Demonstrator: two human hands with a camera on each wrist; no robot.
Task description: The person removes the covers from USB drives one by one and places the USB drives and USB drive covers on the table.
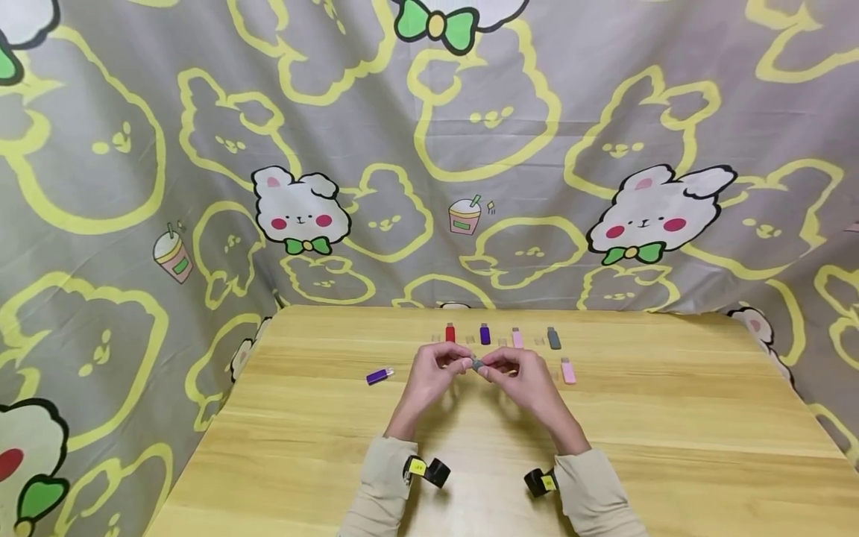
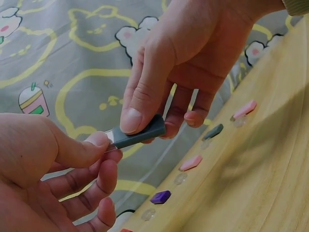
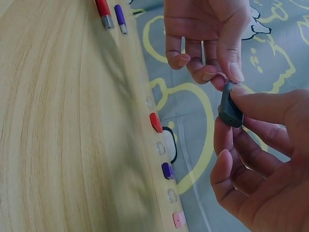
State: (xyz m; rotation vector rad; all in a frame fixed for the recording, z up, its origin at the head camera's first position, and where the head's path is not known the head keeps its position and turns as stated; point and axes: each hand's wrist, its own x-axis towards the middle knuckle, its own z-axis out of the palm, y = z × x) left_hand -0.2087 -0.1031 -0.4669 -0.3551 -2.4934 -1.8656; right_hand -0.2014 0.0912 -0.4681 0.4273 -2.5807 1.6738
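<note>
Both hands meet over the far middle of the table, at a dark grey-green USB stick (image 2: 142, 134). My right hand (image 1: 520, 373) pinches its body between thumb and fingers. The thumb and index finger of my left hand (image 1: 436, 369) pinch the clear cap (image 2: 111, 139) at its other end. In the left wrist view the cap sits right at the end of the body, and fingertips partly cover it. The stick (image 3: 231, 108) is held above the table in the right wrist view, its blunt end towards the camera.
Along the far edge lie USB sticks: red (image 1: 450, 332), purple (image 1: 485, 333), pink (image 1: 517, 337) and grey-green (image 1: 553, 338), with clear caps beside them. Another pink stick (image 1: 568, 371) lies right of the hands. A purple stick (image 1: 379, 376) lies to the left. Behind hangs a patterned curtain (image 1: 376, 142).
</note>
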